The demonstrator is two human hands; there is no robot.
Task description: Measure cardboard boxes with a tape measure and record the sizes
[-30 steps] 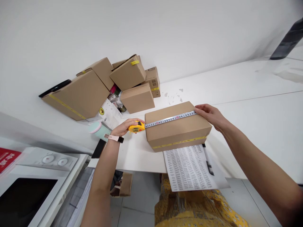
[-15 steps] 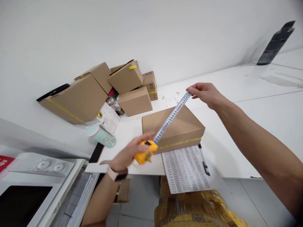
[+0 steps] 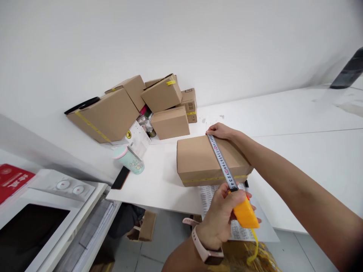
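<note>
My left hand (image 3: 219, 213), with a pink-banded watch on its wrist, is closed around a yellow tape measure (image 3: 245, 212) near the front of the table. The metal blade (image 3: 221, 162) runs out from the case across the top of a brown cardboard box (image 3: 195, 155). At the box's far edge my right hand (image 3: 222, 131) pinches the end of the blade. Yellow tape crosses the box's front side. Under the case and my left hand lies a printed sheet (image 3: 206, 196), partly covered by the box.
Several cardboard boxes (image 3: 170, 122) are stacked at the back left. A mint tumbler (image 3: 130, 160) leans beside a black flat object (image 3: 120, 177). A white microwave (image 3: 36, 219) stands at lower left. A dark bottle (image 3: 348, 70) is at far right.
My left hand has swung right with the tape case, and my right hand has come down to the box's far edge. The blade has gone from slanting above the box to lying across it.
</note>
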